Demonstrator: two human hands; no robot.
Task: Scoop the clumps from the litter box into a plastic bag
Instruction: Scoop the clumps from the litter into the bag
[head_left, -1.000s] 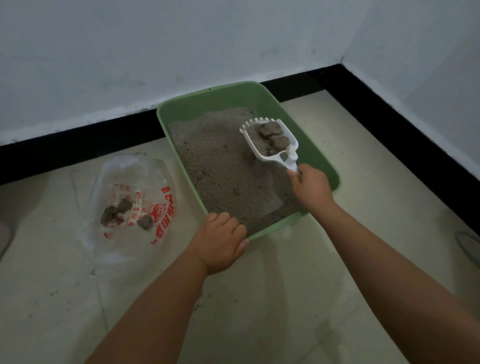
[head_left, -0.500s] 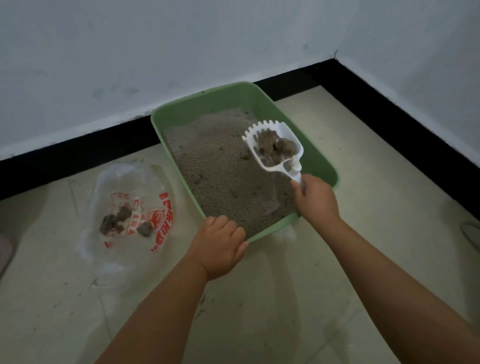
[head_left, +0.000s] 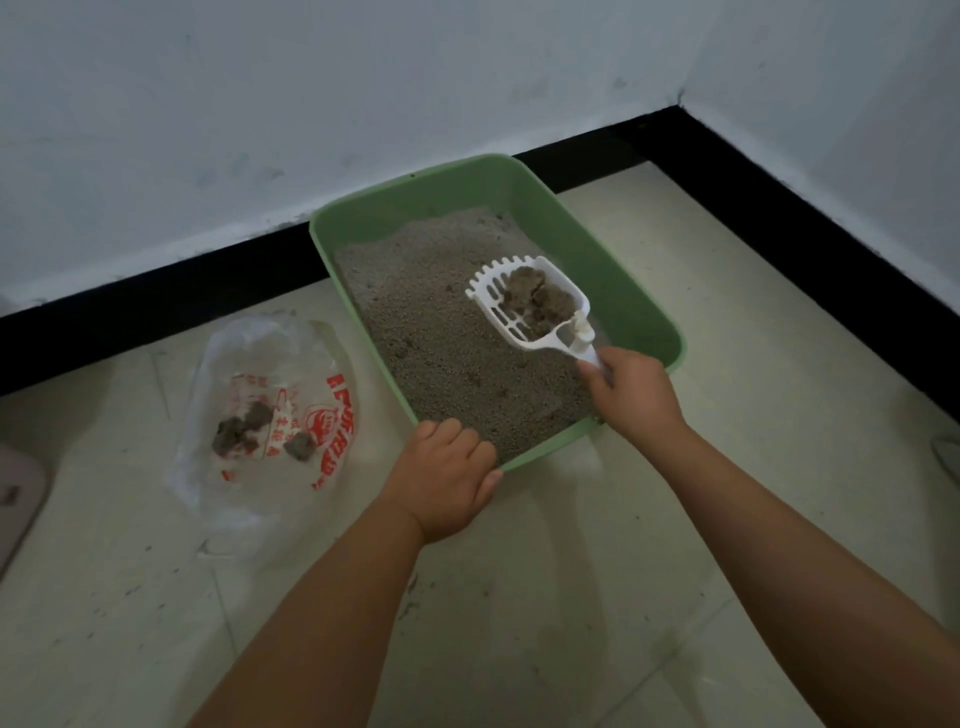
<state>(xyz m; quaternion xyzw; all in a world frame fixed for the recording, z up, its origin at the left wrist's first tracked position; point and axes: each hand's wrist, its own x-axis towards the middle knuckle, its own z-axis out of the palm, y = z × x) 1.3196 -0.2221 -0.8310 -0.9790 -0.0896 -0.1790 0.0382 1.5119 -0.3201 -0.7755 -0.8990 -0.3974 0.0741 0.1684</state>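
- Head view (only cam): green litter box (head_left: 644, 312) on the tiled floor (head_left: 571, 597), far end close to black skirting (head_left: 156, 306) + white wall (head_left: 260, 104), near a room corner
- Box holds grey litter (head_left: 441, 332), surface uneven, no obvious clumps left lying on it but too grainy to be sure
- R hand (head_left: 636, 389) over the near-right part of the box, fingers curled round the handle of a white slotted scoop (head_left: 530, 306), firm grip; handle mostly hidden in the fist
- Scoop held above the litter, roughly level, toothed edge pointing away to the left; several brown clumps (head_left: 537, 301) sit in its bowl toward the handle end
- L hand (head_left: 449, 478) at the box's near-left corner, fingers bent over the rim, thumb along the outer wall — looks like it's bracing the box, holds nothing else
- Clear plastic bag w/ red print (head_left: 332, 431) lies open-ish on the floor just left of the box, not touching the scoop; a few dark bagged clumps (head_left: 244, 431) already inside
- Pale object (head_left: 15, 499) at far-left edge, cut off, can't ID
- Progress, my read: partway — at least one load bagged, another load lifted + sieved but not yet over the bag
- Left to do: carry scoop left across the rim, tip into bag mouth; then prob. another pass thru the litter to check
- Risk: bag mouth is floppy and low, clumps may roll off the scoop's open front on the way
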